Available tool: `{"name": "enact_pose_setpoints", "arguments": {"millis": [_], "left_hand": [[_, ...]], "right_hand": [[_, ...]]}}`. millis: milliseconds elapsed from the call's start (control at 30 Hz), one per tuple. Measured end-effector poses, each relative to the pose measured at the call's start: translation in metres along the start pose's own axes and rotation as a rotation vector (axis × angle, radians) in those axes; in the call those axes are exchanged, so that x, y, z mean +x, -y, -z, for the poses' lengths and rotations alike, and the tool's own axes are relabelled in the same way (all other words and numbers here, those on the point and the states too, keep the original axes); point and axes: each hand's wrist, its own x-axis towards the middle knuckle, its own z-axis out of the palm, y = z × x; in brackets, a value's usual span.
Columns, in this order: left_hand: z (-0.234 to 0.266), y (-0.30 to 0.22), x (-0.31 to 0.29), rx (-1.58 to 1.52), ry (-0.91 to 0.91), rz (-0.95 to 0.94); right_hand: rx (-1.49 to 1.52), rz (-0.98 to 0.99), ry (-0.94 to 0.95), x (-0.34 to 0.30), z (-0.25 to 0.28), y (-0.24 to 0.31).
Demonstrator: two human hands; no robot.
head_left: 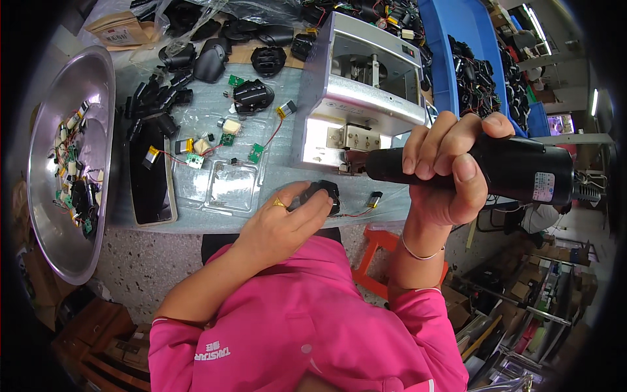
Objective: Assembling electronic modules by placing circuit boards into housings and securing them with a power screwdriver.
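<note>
My right hand [450, 153] is wrapped round a black electric screwdriver [522, 171], held up level to the right of the silver machine [369, 85]. Its cord end points right, and its front end lies by the machine's lower corner. At the table's front edge my left hand [284, 219] grips a black plastic housing [330, 195]. A red wire runs from beside this housing to a small battery [374, 198] on the table. Farther left, a clear plastic tray [232, 189] lies near green circuit boards [255, 153] and batteries with wires [285, 109].
A large metal bowl [40, 196] with boards and wires stands at the left. Beside it lies a dark flat phone-like slab [149, 189]. Black housings [212, 60] crowd the back. Blue bins [444, 62] of wired parts stand back right; an orange stool [371, 258] is below the table.
</note>
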Motion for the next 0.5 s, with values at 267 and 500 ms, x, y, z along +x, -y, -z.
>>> {"name": "enact_pose_setpoints", "arguments": {"millis": [267, 500], "left_hand": [[-0.0020, 0.0008, 0.0000, 0.015, -0.013, -0.021], [0.0003, 0.0000, -0.0008, 0.009, -0.007, -0.001]], "right_hand": [[-0.069, -0.011, -0.018, -0.0041, -0.0024, 0.0006], [-0.018, 0.002, -0.040, -0.0032, -0.0051, 0.0019]]}}
